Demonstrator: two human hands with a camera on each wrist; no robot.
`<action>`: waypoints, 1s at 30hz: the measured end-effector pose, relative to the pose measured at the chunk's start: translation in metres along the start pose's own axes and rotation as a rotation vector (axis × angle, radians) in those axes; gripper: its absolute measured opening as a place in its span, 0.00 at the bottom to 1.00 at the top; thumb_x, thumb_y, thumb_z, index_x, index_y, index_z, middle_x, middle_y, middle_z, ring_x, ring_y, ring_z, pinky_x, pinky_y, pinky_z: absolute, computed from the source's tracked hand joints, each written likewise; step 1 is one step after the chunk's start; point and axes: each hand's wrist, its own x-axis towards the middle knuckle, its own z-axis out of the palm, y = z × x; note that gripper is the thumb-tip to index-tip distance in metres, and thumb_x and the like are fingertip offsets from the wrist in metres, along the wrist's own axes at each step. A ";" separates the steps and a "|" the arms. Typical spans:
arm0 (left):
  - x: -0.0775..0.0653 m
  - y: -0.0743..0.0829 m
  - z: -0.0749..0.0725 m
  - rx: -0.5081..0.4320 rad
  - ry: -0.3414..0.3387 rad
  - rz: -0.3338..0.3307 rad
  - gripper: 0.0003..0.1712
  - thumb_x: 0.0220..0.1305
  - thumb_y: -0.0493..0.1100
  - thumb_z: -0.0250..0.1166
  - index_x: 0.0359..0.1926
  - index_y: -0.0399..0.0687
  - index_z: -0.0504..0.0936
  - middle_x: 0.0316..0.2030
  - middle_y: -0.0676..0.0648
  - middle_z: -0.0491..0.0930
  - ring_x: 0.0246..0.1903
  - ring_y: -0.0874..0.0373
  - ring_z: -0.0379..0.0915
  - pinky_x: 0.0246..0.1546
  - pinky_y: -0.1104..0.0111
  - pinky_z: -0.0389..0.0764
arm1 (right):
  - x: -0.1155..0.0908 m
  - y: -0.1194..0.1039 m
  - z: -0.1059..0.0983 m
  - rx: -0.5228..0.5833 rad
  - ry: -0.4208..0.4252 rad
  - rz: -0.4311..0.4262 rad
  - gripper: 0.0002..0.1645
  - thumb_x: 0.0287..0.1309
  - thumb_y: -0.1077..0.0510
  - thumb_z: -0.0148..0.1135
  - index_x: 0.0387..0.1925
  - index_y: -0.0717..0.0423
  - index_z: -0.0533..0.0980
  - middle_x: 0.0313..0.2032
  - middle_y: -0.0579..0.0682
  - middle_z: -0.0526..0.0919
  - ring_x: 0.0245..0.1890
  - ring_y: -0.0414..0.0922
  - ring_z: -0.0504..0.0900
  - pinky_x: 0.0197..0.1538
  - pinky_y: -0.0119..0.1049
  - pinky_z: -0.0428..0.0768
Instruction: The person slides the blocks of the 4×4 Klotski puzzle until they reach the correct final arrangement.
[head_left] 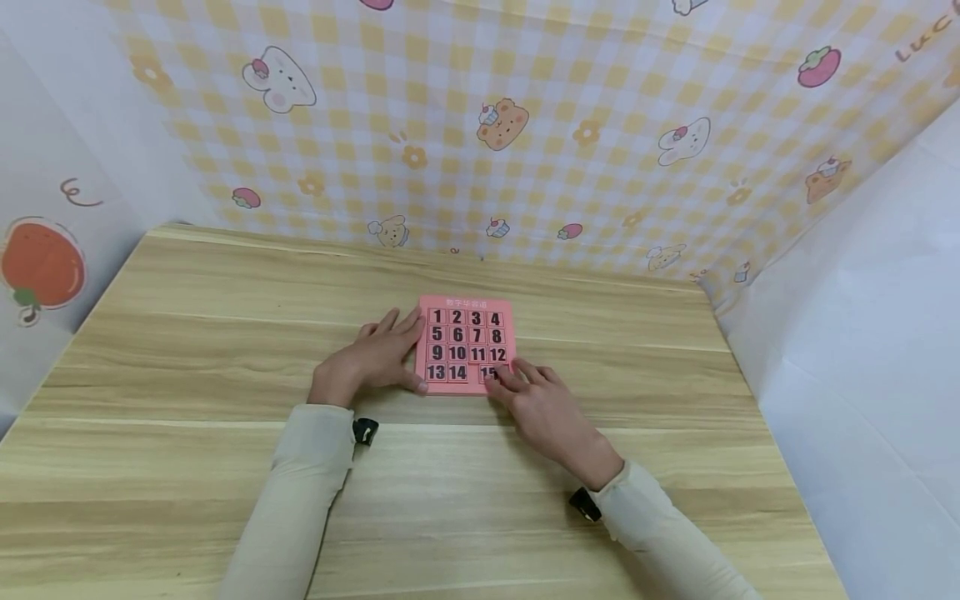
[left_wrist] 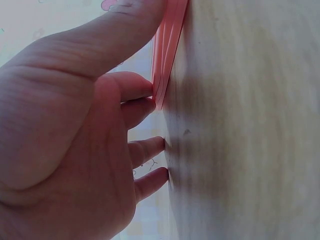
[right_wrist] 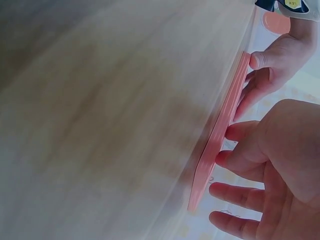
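Note:
A pink number slide puzzle [head_left: 422,354] lies flat on the wooden table, its tiles running 1 to 14 in order from the top left. In the bottom row, the 15 tile [head_left: 485,373] sits between the third and fourth columns, with a gap left of it. My left hand [head_left: 380,353] spans the puzzle's left side, its thumb at the near corner and fingers along the edge. Its last two fingertips touch the table in the left wrist view. With fingertips on the 15 tile, my right hand [head_left: 542,410] reaches over the near right corner, partly covering that tile.
The wooden table [head_left: 465,508] extends around the puzzle on every side. Behind it hangs a yellow checked cloth [head_left: 450,167] with cartoon prints. White sheets stand at the left and right [head_left: 862,317]. A small black device [head_left: 365,431] sits at each wrist.

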 end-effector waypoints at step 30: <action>0.000 0.001 -0.001 -0.005 -0.003 -0.002 0.66 0.53 0.58 0.74 0.78 0.40 0.41 0.79 0.43 0.31 0.76 0.37 0.21 0.75 0.43 0.34 | 0.009 -0.010 -0.001 -0.013 -0.015 -0.009 0.26 0.66 0.60 0.53 0.65 0.48 0.75 0.64 0.52 0.76 0.65 0.57 0.73 0.63 0.53 0.75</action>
